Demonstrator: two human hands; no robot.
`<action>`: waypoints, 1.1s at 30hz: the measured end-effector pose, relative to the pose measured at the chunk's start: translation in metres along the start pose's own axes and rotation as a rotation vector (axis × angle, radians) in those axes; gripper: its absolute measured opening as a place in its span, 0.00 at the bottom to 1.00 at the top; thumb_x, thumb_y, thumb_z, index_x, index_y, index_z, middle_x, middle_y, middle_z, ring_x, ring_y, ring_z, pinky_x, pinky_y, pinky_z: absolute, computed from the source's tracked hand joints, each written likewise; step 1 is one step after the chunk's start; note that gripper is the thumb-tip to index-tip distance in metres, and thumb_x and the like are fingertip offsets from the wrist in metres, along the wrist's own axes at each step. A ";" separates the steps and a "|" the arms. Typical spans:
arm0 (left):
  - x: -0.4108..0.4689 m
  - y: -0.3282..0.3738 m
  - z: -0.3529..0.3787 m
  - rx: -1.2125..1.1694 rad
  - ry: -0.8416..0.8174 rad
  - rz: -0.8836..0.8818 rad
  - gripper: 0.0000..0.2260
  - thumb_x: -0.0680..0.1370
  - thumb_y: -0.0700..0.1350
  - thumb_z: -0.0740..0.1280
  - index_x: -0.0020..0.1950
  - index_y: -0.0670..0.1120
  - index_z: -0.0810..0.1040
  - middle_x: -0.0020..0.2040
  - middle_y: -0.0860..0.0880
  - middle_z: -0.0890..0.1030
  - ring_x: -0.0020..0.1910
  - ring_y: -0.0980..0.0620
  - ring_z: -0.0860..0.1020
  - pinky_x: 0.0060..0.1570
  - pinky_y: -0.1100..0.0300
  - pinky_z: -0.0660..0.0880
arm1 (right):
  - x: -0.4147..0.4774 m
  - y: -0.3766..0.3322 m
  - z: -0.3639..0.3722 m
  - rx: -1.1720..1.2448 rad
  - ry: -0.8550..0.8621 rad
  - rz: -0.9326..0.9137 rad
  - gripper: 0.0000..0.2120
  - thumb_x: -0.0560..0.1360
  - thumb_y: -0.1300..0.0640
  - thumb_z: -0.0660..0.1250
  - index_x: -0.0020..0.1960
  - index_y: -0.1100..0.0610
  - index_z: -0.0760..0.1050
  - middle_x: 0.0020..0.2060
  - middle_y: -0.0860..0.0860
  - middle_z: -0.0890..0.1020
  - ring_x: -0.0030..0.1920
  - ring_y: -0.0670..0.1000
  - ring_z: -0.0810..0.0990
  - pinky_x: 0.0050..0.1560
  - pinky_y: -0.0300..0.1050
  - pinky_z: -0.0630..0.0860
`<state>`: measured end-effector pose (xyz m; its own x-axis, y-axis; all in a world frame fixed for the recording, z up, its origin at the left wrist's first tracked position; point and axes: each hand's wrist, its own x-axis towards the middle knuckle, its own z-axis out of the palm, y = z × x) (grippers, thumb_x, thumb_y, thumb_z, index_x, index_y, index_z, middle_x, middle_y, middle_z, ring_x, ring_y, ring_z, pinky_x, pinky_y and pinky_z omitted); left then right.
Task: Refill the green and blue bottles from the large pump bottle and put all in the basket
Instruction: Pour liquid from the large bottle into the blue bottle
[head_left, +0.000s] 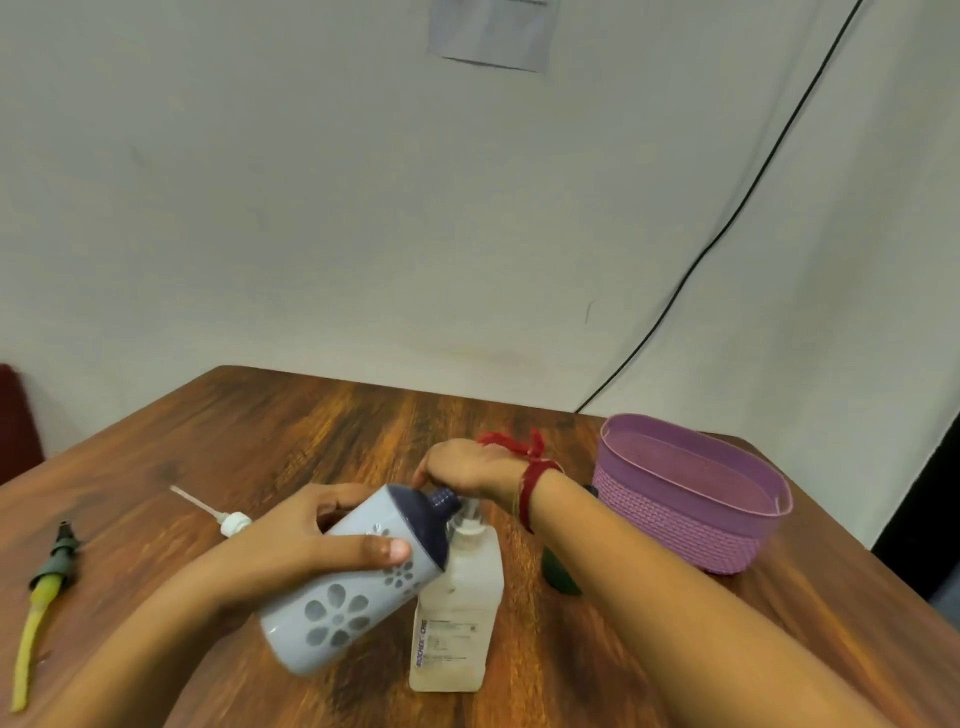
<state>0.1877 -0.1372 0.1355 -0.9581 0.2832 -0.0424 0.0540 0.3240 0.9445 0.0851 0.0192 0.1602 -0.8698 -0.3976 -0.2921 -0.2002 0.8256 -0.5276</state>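
Observation:
My left hand (317, 540) grips the pale blue bottle (353, 587), which has flower cut-outs and a dark blue shoulder. The bottle is tilted, its open threaded neck pointing up and right at the pump of the large clear pump bottle (460, 608). That bottle stands upright at the table's middle. My right hand (462, 467) rests palm down on its pump head, which the hand mostly hides. Only a small part of the green bottle (558, 574) shows, under my right forearm. The purple basket (675, 525) stands at the right.
A white pump cap with a dip tube (218, 514) lies on the wooden table (291, 431) left of my hands. A dark sprayer head with a yellow tube (44, 592) lies near the left edge. A black cable (727, 228) runs down the wall.

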 end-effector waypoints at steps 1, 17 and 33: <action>0.000 0.000 0.000 0.001 -0.001 -0.006 0.31 0.57 0.58 0.75 0.53 0.42 0.78 0.42 0.40 0.85 0.36 0.43 0.84 0.31 0.61 0.78 | -0.001 0.000 0.002 0.021 0.000 -0.004 0.17 0.81 0.58 0.53 0.62 0.63 0.75 0.52 0.58 0.80 0.44 0.51 0.78 0.45 0.43 0.76; 0.002 -0.007 0.001 -0.018 -0.012 -0.029 0.31 0.58 0.58 0.75 0.55 0.42 0.78 0.43 0.40 0.84 0.38 0.41 0.84 0.33 0.59 0.79 | -0.002 0.000 0.006 0.069 0.028 -0.010 0.15 0.81 0.60 0.55 0.56 0.59 0.79 0.51 0.54 0.78 0.45 0.51 0.74 0.46 0.44 0.74; 0.001 -0.005 0.000 -0.009 -0.004 0.031 0.33 0.57 0.60 0.74 0.57 0.44 0.78 0.43 0.41 0.85 0.37 0.43 0.84 0.32 0.60 0.79 | -0.006 -0.003 0.000 0.082 0.007 0.024 0.16 0.80 0.58 0.54 0.57 0.59 0.79 0.45 0.51 0.78 0.40 0.48 0.74 0.44 0.43 0.76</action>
<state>0.1862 -0.1388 0.1309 -0.9550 0.2962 -0.0141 0.0812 0.3067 0.9483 0.0908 0.0189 0.1638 -0.8770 -0.3752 -0.3003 -0.1416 0.7989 -0.5845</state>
